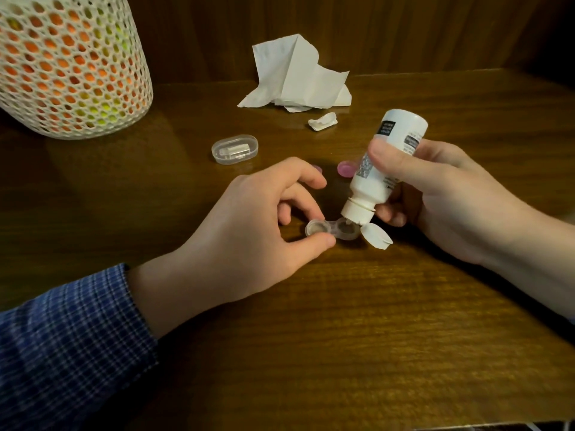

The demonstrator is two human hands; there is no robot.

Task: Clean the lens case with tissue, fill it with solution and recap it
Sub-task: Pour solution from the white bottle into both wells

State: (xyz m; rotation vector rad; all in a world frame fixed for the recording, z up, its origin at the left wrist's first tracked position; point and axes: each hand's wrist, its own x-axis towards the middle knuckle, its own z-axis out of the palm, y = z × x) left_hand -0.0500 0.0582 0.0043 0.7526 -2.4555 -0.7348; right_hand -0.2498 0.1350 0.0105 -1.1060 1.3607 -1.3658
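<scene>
The clear two-well lens case [331, 231] lies uncapped on the wooden table [342, 321]. My left hand [249, 231] pinches its left well between thumb and fingers. My right hand [435, 194] grips the white solution bottle [382, 169], tipped nozzle-down over the right well, its flip cap [377, 236] hanging open. A pink cap [346, 168] lies behind the bottle; a second pink cap [317, 168] peeks out behind my left fingers. The crumpled white tissue [295, 79] sits at the back, with a small torn wad [323, 121] in front of it.
A white mesh basket [71, 66] holding orange and yellow balls stands at the back left. A small clear oval box [235, 149] lies behind my left hand. A wooden wall closes off the back of the table.
</scene>
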